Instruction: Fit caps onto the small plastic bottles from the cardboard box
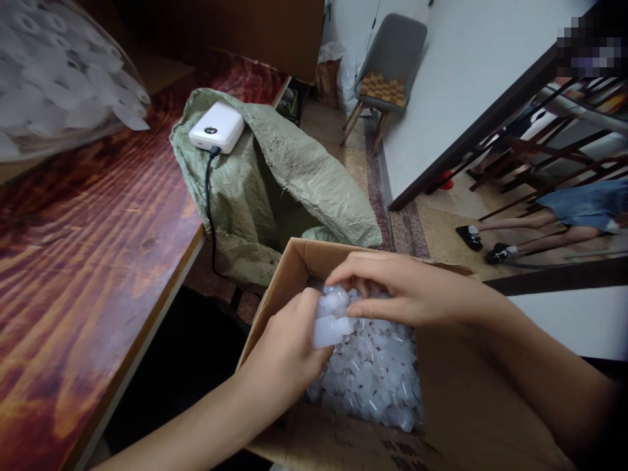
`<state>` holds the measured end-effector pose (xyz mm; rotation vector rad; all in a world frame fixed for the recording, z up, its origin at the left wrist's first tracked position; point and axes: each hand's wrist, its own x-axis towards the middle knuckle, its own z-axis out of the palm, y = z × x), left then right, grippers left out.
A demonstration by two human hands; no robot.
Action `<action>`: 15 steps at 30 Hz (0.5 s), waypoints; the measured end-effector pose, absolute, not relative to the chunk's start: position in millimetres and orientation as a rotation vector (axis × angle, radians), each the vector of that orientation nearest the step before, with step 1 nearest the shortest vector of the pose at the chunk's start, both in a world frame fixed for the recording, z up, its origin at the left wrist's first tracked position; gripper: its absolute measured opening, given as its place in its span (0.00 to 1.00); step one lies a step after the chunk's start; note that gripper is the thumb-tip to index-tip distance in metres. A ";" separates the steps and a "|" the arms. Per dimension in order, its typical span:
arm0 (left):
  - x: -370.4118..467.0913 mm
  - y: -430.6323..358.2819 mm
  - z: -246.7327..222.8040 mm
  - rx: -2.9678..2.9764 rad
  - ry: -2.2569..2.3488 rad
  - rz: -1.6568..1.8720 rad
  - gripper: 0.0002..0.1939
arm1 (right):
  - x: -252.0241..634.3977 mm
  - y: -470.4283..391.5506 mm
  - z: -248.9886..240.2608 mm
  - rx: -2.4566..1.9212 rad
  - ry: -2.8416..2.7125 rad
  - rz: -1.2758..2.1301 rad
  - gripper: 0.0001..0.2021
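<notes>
An open cardboard box (289, 275) sits in front of me, filled with several small translucent white plastic bottles (377, 379). My left hand (284, 353) is closed around a couple of these small bottles (331, 324), held just above the pile. My right hand (402, 288) reaches over from the right, its fingers bent down onto the tops of the same bottles. Both hands meet above the box's far left part.
A reddish wooden table (88, 261) runs along the left, with a clear bag of white pieces (53, 72) on it. A green woven sack (294, 176) carries a white power bank (216, 127) with a black cable. A grey chair (387, 65) stands behind. Another person's legs (540, 229) lie at right.
</notes>
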<state>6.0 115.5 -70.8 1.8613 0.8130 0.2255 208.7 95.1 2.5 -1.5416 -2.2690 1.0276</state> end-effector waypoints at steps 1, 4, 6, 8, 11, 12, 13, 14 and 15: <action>5.7 115.2 -71.1 1.874 0.806 0.220 0.09 | 208.7 94.9 2.4 -1.527 -2.290 1.022 0.13; 5.1 114.7 -70.8 1.913 0.788 0.194 0.08 | 207.9 95.3 -0.4 -1.729 -2.306 0.822 0.20; 5.2 114.6 -70.0 1.920 0.794 0.176 0.08 | 208.1 95.8 -1.4 -1.847 -2.253 0.752 0.24; 5.5 114.7 -69.7 1.919 0.800 0.165 0.09 | 208.7 95.9 -0.5 -1.783 -2.220 0.902 0.17; 5.9 114.9 -70.6 1.930 0.788 0.173 0.10 | 208.2 95.2 1.1 -1.639 -2.277 1.081 0.13; 5.9 115.0 -71.2 1.936 0.780 0.179 0.10 | 207.8 95.0 1.0 -1.681 -2.304 1.030 0.14; 5.7 115.0 -71.7 1.941 0.775 0.180 0.09 | 207.5 94.9 0.5 -1.758 -2.310 0.944 0.20; 5.5 115.1 -72.2 1.944 0.776 0.176 0.09 | 207.4 95.0 0.0 -1.833 -2.289 0.870 0.24; 5.2 115.1 -72.4 1.944 0.779 0.170 0.09 | 207.4 95.0 -0.5 -1.873 -2.260 0.844 0.25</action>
